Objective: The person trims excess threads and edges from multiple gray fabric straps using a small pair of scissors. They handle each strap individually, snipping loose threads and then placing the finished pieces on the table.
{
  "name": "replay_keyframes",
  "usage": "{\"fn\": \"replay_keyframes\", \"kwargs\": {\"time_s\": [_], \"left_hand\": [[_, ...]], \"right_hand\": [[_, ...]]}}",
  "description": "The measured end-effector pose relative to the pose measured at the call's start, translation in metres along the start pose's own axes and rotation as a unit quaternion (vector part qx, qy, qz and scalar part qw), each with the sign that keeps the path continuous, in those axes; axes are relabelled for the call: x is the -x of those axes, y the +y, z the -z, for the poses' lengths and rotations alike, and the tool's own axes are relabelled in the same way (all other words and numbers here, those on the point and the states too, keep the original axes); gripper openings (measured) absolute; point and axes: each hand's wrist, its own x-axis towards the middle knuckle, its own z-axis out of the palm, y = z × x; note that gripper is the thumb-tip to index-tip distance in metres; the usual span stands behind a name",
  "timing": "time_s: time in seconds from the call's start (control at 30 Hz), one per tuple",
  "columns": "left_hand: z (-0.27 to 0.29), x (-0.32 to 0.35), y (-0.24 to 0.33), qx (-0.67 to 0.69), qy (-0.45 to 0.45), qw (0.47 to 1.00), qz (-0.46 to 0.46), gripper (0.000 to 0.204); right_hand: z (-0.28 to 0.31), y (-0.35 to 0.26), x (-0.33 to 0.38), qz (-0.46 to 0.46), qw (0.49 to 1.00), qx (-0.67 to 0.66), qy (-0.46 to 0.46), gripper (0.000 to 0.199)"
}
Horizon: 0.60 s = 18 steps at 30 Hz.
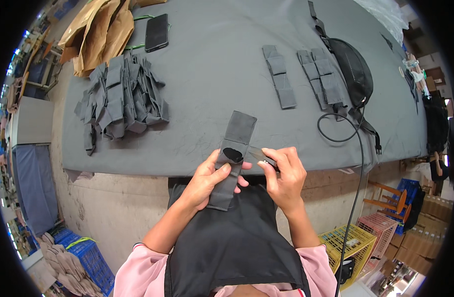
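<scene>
My left hand point(209, 179) grips a long grey fabric strip point(235, 148) with sewn pockets and a black patch near its middle. The strip's upper end rests on the grey table's front edge point(138, 166). My right hand point(282, 174) pinches a small metal thread snipper point(260, 156), its tip pointing left at the strip beside the black patch. A heap of similar grey fabric pieces point(120, 101) lies at the table's left. Two laid-out rows of grey strips point(279, 76) point(320, 76) lie at the right.
A black phone point(156, 32) and brown paper point(95, 34) lie at the far left. A black waist bag point(353, 69) with a cable point(358, 148) sits at the right. Blue point(91, 257), yellow point(348, 245) and pink point(382, 227) crates stand on the floor.
</scene>
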Motion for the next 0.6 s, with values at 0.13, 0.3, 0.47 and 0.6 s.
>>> {"fn": "replay_keyframes", "kwargs": {"time_s": [0.13,0.3,0.47,0.6], "left_hand": [[-0.004,0.002,0.004,0.000,-0.008,1.000,0.006,0.036],[0.000,0.002,0.002,0.009,-0.011,1.000,0.011,0.037],[-0.002,0.002,0.001,0.010,-0.010,1.000,0.011,0.037],[-0.005,0.001,0.001,0.010,-0.007,1.000,0.007,0.037]], "right_hand": [[-0.004,0.002,-0.008,0.055,0.997,0.048,-0.008,0.025],[-0.004,0.002,-0.009,0.100,0.992,0.075,-0.003,0.025],[-0.002,0.004,-0.002,0.065,0.996,0.056,0.027,0.024],[-0.005,0.003,0.001,0.036,0.998,0.039,0.028,0.022]]}}
